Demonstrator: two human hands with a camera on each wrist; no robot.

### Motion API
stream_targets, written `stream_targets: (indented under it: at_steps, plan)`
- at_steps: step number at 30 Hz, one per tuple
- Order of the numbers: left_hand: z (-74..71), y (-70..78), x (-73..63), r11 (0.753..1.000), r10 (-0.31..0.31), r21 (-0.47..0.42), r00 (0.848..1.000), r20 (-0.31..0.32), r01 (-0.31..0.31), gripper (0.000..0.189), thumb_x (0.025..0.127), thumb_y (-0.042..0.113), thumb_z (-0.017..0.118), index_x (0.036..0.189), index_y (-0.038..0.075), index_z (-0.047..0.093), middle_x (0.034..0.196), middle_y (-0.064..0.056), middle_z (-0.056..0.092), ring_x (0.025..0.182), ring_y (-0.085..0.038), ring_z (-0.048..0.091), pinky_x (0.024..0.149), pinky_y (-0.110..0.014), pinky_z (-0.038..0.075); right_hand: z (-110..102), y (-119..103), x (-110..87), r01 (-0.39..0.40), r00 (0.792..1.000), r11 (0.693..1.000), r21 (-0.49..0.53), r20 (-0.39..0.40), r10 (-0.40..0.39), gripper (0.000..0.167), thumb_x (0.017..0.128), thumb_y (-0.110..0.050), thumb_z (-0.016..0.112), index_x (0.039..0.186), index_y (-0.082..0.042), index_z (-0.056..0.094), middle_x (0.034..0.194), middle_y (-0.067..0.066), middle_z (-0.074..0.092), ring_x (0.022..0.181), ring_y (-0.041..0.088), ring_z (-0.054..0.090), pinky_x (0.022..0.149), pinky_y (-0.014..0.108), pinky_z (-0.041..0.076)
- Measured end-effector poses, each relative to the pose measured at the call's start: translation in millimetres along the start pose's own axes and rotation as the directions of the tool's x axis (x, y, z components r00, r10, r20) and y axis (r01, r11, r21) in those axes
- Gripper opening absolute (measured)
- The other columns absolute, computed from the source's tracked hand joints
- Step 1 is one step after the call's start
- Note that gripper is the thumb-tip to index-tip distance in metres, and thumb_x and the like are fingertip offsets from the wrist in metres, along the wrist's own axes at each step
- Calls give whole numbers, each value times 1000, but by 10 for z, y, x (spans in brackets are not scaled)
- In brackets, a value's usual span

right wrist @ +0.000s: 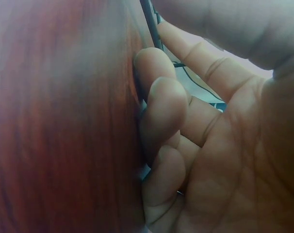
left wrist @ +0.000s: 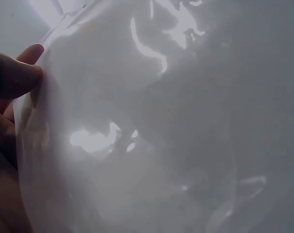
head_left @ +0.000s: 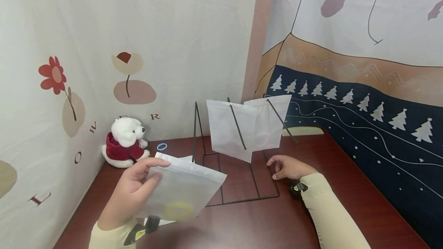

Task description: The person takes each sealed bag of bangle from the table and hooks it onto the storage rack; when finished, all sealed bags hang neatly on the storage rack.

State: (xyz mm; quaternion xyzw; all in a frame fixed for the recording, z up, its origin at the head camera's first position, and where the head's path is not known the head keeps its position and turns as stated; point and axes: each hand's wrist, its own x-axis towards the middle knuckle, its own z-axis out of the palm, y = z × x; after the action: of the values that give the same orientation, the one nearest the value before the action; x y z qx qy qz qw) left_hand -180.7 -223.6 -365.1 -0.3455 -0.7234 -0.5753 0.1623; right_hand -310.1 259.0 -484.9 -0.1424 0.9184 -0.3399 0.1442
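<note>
My left hand (head_left: 133, 187) pinches the top corner of a translucent white zip bag (head_left: 183, 187) between thumb and fingers. A yellow ring shape (head_left: 177, 211) shows through that bag. In the left wrist view the glossy bag (left wrist: 137, 107) fills most of the picture. The left prong of a black wire rack (head_left: 242, 201) meets the bag's top edge in the head view. Two more white bags, one at the middle (head_left: 221, 129) and one at the right (head_left: 277, 118), hang on the rack's other prongs. Low at the table, my right hand (head_left: 288, 167) holds the rack's right base wire with thumb and forefinger, its other fingers curled (right wrist: 164, 107).
A white plush bear (head_left: 126, 141) in red sits at the back left, with a light blue ring (head_left: 162, 146) beside it. A piece of white (head_left: 167, 222) lies on the reddish-brown table (head_left: 249, 226) under the held bag. Printed cloth hangs behind and at both sides.
</note>
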Motion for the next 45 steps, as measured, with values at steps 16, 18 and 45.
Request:
stream_targets:
  at_steps: [16,18,45]
  plan:
    - [206,-88,50,988,103,-99,985,-136,-117,48,85,-32,50,120,-5,69,111,6,70,73,-8,47,64,-22,43,11,34,18,-7,1000,1000,11,2,7,41,85,-5,84,122,-16,71,86,7,59,75,21,56,65,35,49]
    - [212,-95,50,990,89,-94,984,-155,-105,48,86,-32,50,120,-5,70,115,6,71,77,-8,51,65,-21,44,12,36,23,-5,1000,1000,9,3,5,41,85,-5,84,122,-16,71,86,7,60,75,22,56,65,35,49]
    - [353,-426,135,985,90,-114,952,-294,-128,44,91,-29,47,124,-7,67,121,6,74,59,-7,39,39,-28,24,10,102,59,3,1000,1000,6,7,-3,41,85,-7,85,122,-18,71,87,6,60,76,22,57,65,35,50]
